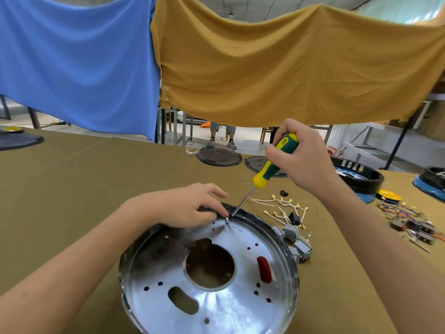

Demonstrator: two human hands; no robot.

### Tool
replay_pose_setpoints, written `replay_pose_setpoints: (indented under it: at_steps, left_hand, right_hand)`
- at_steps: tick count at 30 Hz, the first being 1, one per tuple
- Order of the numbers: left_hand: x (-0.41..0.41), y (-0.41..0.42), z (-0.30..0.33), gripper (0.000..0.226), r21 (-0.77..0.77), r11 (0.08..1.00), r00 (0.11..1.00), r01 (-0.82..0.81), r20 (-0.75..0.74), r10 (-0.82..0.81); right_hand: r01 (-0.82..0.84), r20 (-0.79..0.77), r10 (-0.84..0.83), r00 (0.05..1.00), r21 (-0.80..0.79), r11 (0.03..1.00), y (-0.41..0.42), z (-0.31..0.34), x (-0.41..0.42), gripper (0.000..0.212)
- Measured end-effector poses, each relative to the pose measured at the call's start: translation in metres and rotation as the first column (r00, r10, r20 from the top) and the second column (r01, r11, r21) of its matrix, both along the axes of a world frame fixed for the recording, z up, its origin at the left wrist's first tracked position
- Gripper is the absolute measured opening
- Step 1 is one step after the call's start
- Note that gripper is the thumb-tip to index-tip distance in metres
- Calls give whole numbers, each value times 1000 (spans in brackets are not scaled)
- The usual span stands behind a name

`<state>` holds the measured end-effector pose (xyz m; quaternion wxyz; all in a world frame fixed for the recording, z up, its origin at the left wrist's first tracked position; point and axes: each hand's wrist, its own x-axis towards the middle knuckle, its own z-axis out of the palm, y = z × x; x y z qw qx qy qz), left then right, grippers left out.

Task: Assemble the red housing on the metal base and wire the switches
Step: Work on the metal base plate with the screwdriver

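Observation:
A round shiny metal base [240, 307] with a large centre hole lies in front of me; red housing [264, 269] shows through its slots and small holes. My right hand [299, 155] grips a yellow and green screwdriver [273, 165], whose tip meets a small screw [227, 219] near the base's far rim. My left hand [192, 204] rests on that far rim, fingertips pinching at the screw beside the tip. Grey switches [292, 235] with white wires [284, 207] and brass terminals lie just right of the base.
The table is covered with olive cloth [84, 189]. More switches with coloured wires [414, 225] lie at the right. Black round parts [218, 156] and black and blue housings [361, 175] stand along the far edge. Blue and mustard sheets hang above.

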<state>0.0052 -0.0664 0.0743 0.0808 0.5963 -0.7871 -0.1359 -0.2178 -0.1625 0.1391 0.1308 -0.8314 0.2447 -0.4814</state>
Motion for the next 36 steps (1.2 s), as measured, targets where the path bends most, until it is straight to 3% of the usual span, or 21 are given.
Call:
replay_pose_setpoints:
  at_steps: [4,30,33,36]
  left_hand:
    - [-8,-3,-5,39,-29,999,995,14,96,-12]
    - [-5,2,-8,40,5,1000,1000,-8,23,8]
    - [-5,0,-8,39,8,1000,1000,-13,6,13]
    - [-5,-2,-8,38,16,1000,1000,-15,-7,15]
  right_hand:
    - [-1,-1,1,1000,-3,1000,-1,-1,-1,17]
    - [-8,-12,8,1000,-4,1000,-4,-3,-3,17]
    - [-94,-93,96,991,24,995,-1,4,-5,19]
    - [-205,-269,221,938,88,975,2,21,-5,24]
